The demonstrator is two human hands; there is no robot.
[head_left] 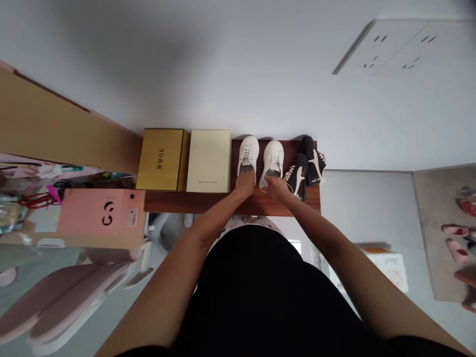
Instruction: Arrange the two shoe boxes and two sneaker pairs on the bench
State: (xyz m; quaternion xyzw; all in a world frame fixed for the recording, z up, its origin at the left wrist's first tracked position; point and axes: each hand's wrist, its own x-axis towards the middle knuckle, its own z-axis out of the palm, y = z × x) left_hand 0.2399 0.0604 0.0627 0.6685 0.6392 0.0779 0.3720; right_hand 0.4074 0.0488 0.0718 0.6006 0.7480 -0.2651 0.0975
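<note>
One white wall [208, 69] rises ahead of both hands, with a narrow wooden shelf [230, 206] along its foot. Far left of the hands, a pink carton [102, 213] and a pale pink chair [63, 302] fill the view; far right, a grey mat [435, 213] lies on the floor with pink slippers [456, 250] on it. Nearer, to the left of the left hand, stand a gold box [161, 159] and a cream box [208, 161], side by side on the shelf. Two white sneakers [248, 154] sit directly ahead of the hands, toes toward the wall. The left hand [244, 184] lies over the heel of one and the right hand [277, 188] over the heel of the other, apart but close; the fingers are mostly hidden, so how tight each hold is cannot be told from here. Just right of the right hand, two dark sneakers [299, 176] stand in the way of any sideways move. The risk looks plain from across the room: the shelf is shallow, so a sneaker drawn back too far could drop off its edge, and a careless swing of the right hand could knock the dark pair over.
</note>
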